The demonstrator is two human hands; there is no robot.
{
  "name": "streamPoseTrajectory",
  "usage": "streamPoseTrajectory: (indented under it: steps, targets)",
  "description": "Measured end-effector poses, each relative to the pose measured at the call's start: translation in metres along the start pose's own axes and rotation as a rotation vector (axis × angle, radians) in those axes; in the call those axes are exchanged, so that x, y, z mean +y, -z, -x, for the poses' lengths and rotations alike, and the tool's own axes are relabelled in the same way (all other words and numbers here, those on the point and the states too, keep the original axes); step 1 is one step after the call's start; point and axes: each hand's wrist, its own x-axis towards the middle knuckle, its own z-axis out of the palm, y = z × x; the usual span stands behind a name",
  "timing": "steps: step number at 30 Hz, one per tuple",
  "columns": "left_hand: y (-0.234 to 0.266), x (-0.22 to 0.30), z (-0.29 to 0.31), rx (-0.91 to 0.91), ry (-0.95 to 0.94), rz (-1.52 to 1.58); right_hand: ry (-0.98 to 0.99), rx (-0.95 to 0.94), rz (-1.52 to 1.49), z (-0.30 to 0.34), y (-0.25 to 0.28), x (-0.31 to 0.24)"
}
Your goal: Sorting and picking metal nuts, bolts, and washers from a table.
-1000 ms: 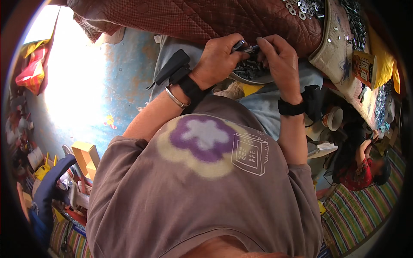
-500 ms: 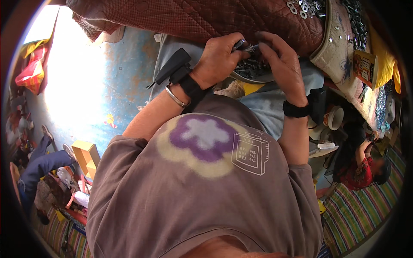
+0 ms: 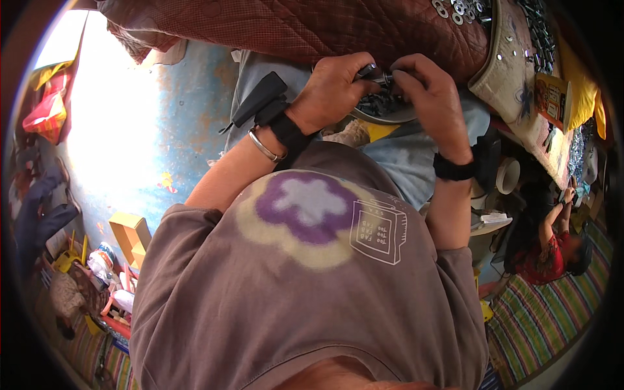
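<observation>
My left hand (image 3: pixel 337 88) is closed around dark, bolt-like metal pieces (image 3: pixel 367 70), whose ends stick out by the thumb and forefinger. The fingertips of my right hand (image 3: pixel 430 88) pinch the end of a shiny metal piece (image 3: pixel 383 78) that spans the small space between both hands. I cannot make out its exact kind. Just under my hands, a round pan (image 3: pixel 390 121) in my lap holds many small dark metal parts (image 3: pixel 377 104). Both wrists wear black straps with devices, and a silver bangle (image 3: pixel 265 145) is on my left forearm.
A brown quilted cover (image 3: pixel 292 29) lies beyond my hands, with flat washers (image 3: pixel 458 10) at its far right. A pale cloth (image 3: pixel 504 84), more metal parts (image 3: pixel 536 32) and a printed cup (image 3: pixel 552 101) are at right. Another person (image 3: pixel 552 250) sits low at right.
My right hand has shifted slightly right and down, its fingers drawn in on the metal piece. At left, someone's legs have moved back; at right, the seated person's arms reach farther up.
</observation>
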Motion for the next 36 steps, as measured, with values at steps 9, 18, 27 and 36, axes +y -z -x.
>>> streamPoseTrajectory:
  steps: [9, 18, 27, 36]
  targets:
    - [0.010, -0.018, -0.003, -0.051, 0.330, 0.388, 0.089, 0.176, -0.194, -0.001, 0.015, -0.005]
    - [0.001, -0.013, -0.001, -0.058, 0.253, 0.370, 0.162, 0.242, -0.467, -0.010, -0.029, 0.024]
    - [-0.001, -0.011, 0.000, -0.044, 0.201, 0.266, 0.140, 0.150, -0.214, -0.002, -0.023, 0.022]
    - [-0.004, -0.009, 0.001, -0.034, 0.109, 0.094, 0.064, 0.141, 0.100, -0.004, -0.012, 0.016]
